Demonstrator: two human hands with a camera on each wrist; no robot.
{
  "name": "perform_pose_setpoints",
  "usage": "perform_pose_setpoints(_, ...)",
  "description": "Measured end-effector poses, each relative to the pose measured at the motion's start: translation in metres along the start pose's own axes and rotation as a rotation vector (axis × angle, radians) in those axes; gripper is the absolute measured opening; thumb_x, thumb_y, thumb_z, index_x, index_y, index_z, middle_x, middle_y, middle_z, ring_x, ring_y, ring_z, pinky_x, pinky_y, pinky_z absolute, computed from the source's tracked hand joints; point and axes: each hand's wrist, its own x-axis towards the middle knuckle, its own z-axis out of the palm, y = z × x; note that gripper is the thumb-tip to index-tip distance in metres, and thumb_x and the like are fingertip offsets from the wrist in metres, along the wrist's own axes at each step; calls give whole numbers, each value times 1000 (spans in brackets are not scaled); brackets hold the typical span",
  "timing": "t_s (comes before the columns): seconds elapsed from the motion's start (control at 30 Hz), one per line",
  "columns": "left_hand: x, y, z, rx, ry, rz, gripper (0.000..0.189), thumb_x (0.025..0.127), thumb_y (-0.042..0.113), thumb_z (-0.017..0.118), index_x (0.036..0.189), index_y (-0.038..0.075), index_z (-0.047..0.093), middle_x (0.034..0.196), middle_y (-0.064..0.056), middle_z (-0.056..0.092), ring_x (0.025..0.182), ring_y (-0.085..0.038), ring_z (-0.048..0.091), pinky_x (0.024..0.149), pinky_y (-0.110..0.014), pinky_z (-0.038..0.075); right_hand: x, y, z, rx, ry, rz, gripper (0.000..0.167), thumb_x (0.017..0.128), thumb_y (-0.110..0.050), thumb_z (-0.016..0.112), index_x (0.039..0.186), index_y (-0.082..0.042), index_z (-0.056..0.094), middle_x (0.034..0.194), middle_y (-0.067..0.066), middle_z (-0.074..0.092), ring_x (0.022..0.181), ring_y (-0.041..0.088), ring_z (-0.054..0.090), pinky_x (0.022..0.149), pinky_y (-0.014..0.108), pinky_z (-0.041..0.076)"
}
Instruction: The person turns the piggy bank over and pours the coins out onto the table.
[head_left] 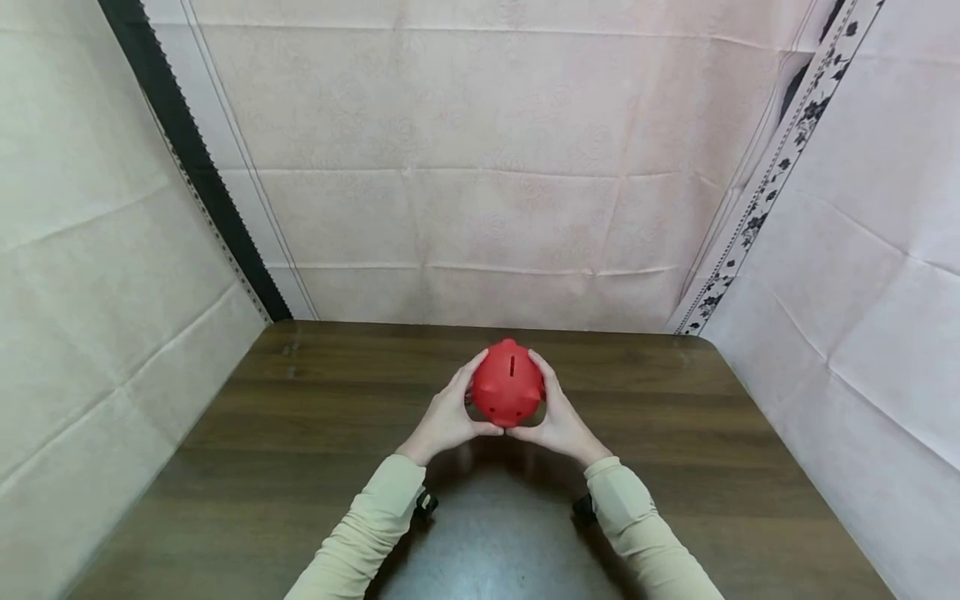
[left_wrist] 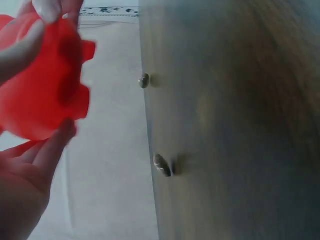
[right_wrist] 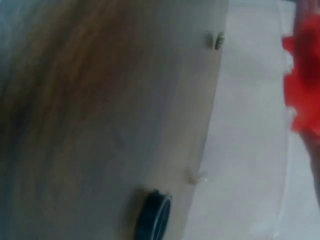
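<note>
A red piggy bank (head_left: pixel 509 383), its dark coin slot on top and snout toward me, is between my two hands. My left hand (head_left: pixel 452 417) grips its left side, fingers along the flank and thumb by the snout. Mirroring it, my right hand (head_left: pixel 558 418) holds the other side, its thumb close to the left one. In the left wrist view the piggy bank (left_wrist: pixel 42 85) shows its short feet, which stand clear of the tabletop (left_wrist: pixel 230 125). Only part of the red body (right_wrist: pixel 306 80) shows in the right wrist view, blurred.
Two small shiny things (left_wrist: pixel 161 165) sit near the table's edge in the left wrist view. A dark round ring-like piece (right_wrist: pixel 153 217) and a small clear piece (right_wrist: pixel 198 178) show in the right wrist view. White cloth walls (head_left: pixel 465 167) surround the brown wooden table (head_left: pixel 300 417).
</note>
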Motion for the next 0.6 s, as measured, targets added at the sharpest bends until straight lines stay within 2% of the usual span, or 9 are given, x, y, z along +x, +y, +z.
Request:
perform_pose_setpoints(0.1, -1, 0, -1, -20, -13, -92, 102, 69, 32, 87, 151, 37, 27, 139, -3, 52, 106, -22, 65, 86, -37, 58, -1, -3, -5, 11, -22, 172, 107, 70, -25, 88, 153, -25, 20, 145, 7, 45, 125, 28, 52, 96, 49, 52)
perform_pose_setpoints(0.27, 0, 3, -3, -78, -22, -228, 87, 76, 46, 80, 148, 20, 39, 115, -8, 69, 79, -20, 70, 74, -33, 59, 1, -13, -10, -3, -42, 402, 82, 78, -41, 78, 146, -21, 35, 125, 7, 63, 108, 23, 63, 89, 45, 55)
perform_pose_setpoints(0.4, 1, 8, -3, -102, -38, -341, 81, 80, 54, 73, 142, 10, 46, 88, -9, 73, 68, -29, 70, 67, -41, 59, 3, -19, -10, -57, -92, 503, 66, 87, -51, 64, 140, -18, 44, 100, 2, 71, 86, 16, 66, 80, 34, 56)
perform_pose_setpoints(0.47, 1, 10, -2, -69, -48, -396, 80, 80, 61, 68, 138, 8, 50, 75, -6, 70, 61, -29, 69, 63, -43, 59, 4, -20, -9, -78, -116, 543, 59, 91, -55, 57, 135, -16, 50, 88, 0, 71, 75, 16, 66, 74, 31, 54)
perform_pose_setpoints(0.6, 2, 12, 1, -17, -70, -454, 76, 82, 71, 57, 123, 6, 61, 62, -5, 66, 49, -23, 65, 54, -38, 57, 6, -22, -8, -65, -168, 623, 54, 94, -60, 47, 116, -13, 61, 73, 1, 68, 61, 23, 65, 63, 34, 55)
